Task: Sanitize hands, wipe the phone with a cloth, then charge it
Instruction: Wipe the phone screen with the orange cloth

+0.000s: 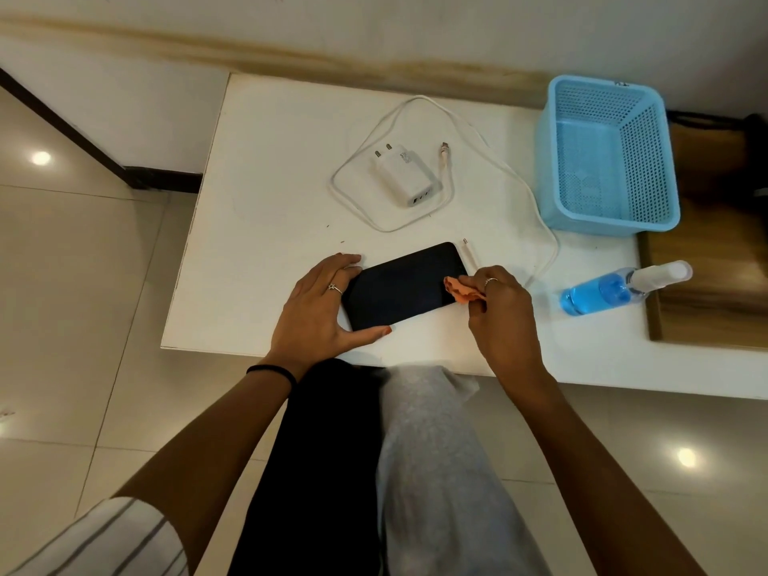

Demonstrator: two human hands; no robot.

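Note:
A black phone (401, 284) lies flat on the white table (266, 168), screen up. My left hand (320, 309) clamps its left end between fingers and thumb. My right hand (500, 315) pinches a small orange cloth (459, 289) and presses it on the phone's right end. A white charger plug (405, 176) lies behind the phone with its white cable (536, 209) looped around it; one cable tip (468, 251) rests by the phone's far right corner. A sanitizer bottle with blue liquid (611, 289) lies on its side to the right.
A light blue perforated basket (606, 155) stands at the table's back right, beside a wooden surface (715, 293). The wall runs just behind the table. My knees (374, 451) sit against the table's front edge, over a tiled floor.

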